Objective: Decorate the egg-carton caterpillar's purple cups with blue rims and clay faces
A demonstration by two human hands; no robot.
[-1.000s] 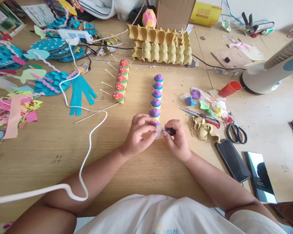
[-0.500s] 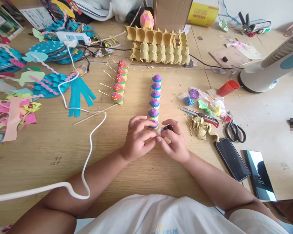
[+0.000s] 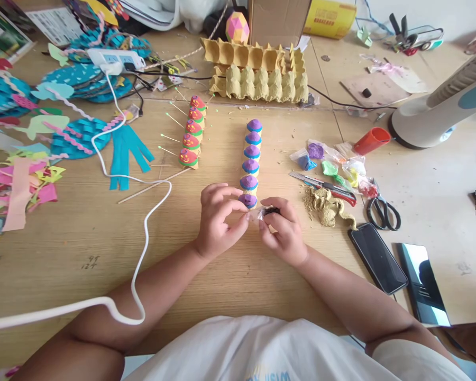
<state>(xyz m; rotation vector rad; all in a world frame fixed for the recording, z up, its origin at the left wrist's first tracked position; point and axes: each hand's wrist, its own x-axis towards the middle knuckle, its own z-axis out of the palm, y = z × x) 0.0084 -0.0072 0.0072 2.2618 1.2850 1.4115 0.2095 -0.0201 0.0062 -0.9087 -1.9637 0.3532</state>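
My right hand [image 3: 282, 230] is closed on a small clear plastic bag [image 3: 261, 214] with black material [image 3: 270, 211] in it, perhaps modelling clay. Just left of the bag, my left hand [image 3: 223, 219] has its thumb and forefinger pinched together. What lies between those fingertips is too small to make out. Directly beyond my hands stands a row of egg-carton bumps [image 3: 251, 166] with purple tops and blue rims. Small dark marks show on the nearest purple bump [image 3: 248, 200], close to my left fingertips.
Left stands a red and green egg-carton row [image 3: 190, 142] with sticks. A white cable [image 3: 146, 233] crosses the table. At right lie clay bags [image 3: 330, 168], a utility knife [image 3: 329, 186], scissors [image 3: 383, 212] and two phones [image 3: 377, 257]. Egg cartons [image 3: 262, 84] sit at the back.
My left hand has drawn a little to the left, away from my right hand, opening a small gap between their fingertips. The right hand keeps the bag. The nearest purple bump is less covered.
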